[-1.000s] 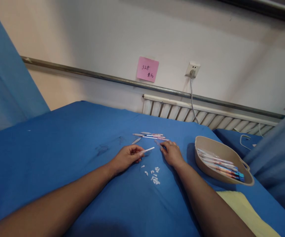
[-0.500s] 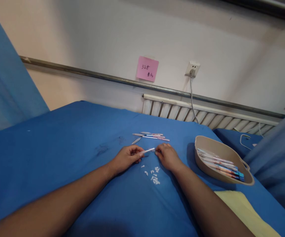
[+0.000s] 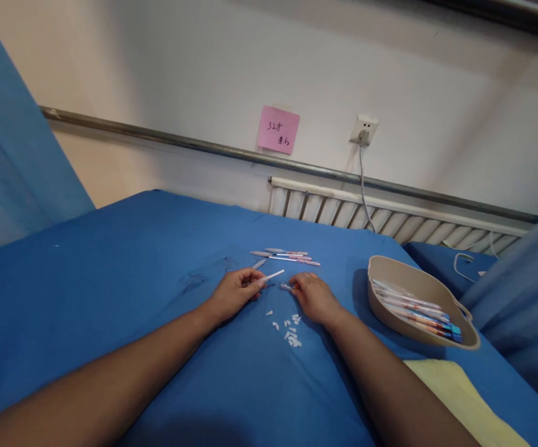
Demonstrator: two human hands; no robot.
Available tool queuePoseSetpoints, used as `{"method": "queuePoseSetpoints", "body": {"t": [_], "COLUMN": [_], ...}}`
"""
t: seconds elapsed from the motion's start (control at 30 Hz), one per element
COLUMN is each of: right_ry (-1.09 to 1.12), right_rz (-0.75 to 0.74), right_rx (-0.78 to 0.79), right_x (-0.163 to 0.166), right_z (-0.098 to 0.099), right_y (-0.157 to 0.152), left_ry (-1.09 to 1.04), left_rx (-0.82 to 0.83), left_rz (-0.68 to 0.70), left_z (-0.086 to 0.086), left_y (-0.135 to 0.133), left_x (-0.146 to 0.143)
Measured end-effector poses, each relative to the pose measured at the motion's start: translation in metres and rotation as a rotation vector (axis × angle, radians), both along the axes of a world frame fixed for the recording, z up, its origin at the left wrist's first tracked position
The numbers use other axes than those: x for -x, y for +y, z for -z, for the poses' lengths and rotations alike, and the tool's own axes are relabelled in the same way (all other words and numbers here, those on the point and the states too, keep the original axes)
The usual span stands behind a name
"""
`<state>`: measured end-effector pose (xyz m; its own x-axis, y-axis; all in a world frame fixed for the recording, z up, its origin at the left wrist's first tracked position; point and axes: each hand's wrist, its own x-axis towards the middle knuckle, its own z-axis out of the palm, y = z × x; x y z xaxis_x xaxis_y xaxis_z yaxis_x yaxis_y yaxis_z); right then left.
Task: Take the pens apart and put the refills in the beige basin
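My left hand pinches a slim white pen barrel, its bare end pointing up and right. A few centimetres away, my right hand is closed on a small pale, partly clear piece that looks like a pen cap; fingers hide most of it. The two pieces are apart. Behind the hands lie several slim pens with grey and pink-patterned ends. Small torn white scraps are scattered on the blue sheet in front of the hands.
On the right stands a beige basket containing several pens in clear wrapping. A folded yellow cloth lies near my right forearm. Beyond the bed are a radiator, a metal rail and a socket with a cord.
My left hand has drawn slightly left with the white pen barrel, away from the piece in my right hand. The gap between them has widened. The right hand has barely moved.
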<state>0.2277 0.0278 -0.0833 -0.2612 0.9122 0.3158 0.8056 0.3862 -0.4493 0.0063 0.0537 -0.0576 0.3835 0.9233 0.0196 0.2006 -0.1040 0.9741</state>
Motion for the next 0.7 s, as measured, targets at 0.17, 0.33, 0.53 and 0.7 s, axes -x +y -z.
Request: {"method": "queuePoseSetpoints", "body": {"t": [0.17,0.33,0.53,0.7], "right_ry": [0.379,0.480,0.485,0.375], "right_rz": [0.027,-0.049,-0.070,-0.128], "right_rx": [0.013,0.040,0.057,0.007], "right_x": [-0.003,-0.005,-0.005,-0.010], "right_z": [0.007,0.006,0.003,-0.007], "right_y": [0.009,0.008,0.006,0.002], "left_ry": [0.052,0.088,0.161,0.239], "left_rx": [-0.043,-0.061,-0.113,-0.205], "left_rz": [0.018,0.041,0.092,0.154], "left_z": [0.002,0.000,0.000,0.001], "left_y": [0.002,0.000,0.002,0.002], "left_x": [0.001,0.001,0.004,0.007]}}
